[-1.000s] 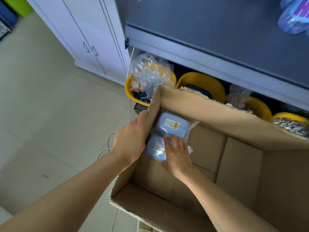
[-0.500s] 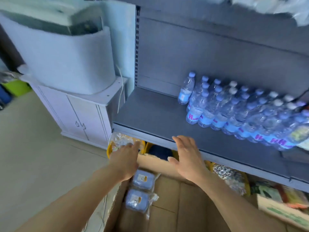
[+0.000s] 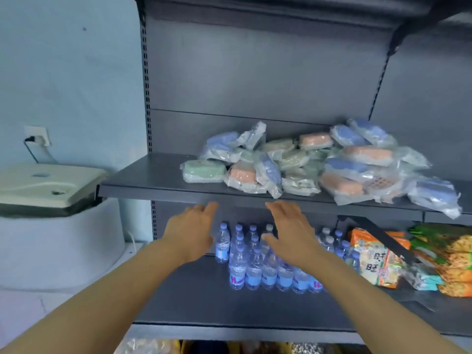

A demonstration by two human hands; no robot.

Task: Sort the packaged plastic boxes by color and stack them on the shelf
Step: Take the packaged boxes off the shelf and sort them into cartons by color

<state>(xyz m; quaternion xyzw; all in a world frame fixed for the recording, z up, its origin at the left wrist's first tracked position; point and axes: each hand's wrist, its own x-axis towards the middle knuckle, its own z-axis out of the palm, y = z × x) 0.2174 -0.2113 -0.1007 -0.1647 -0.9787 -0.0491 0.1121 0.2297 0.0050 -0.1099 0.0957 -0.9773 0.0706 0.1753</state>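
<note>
Both empty, fingers spread: left hand, right hand, just below mixed packaged boxes on shelf, right nearer

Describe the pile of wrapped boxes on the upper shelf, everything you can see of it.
The pile of wrapped boxes is a loose, unsorted heap on the grey upper shelf, filling its middle and right. Each box is a rounded plastic one sealed in a clear crinkled bag. Blue, green and orange lie mixed, overlapping and tilted every way; a green one lies flat at the left end. Neither hand touches the heap.
</note>
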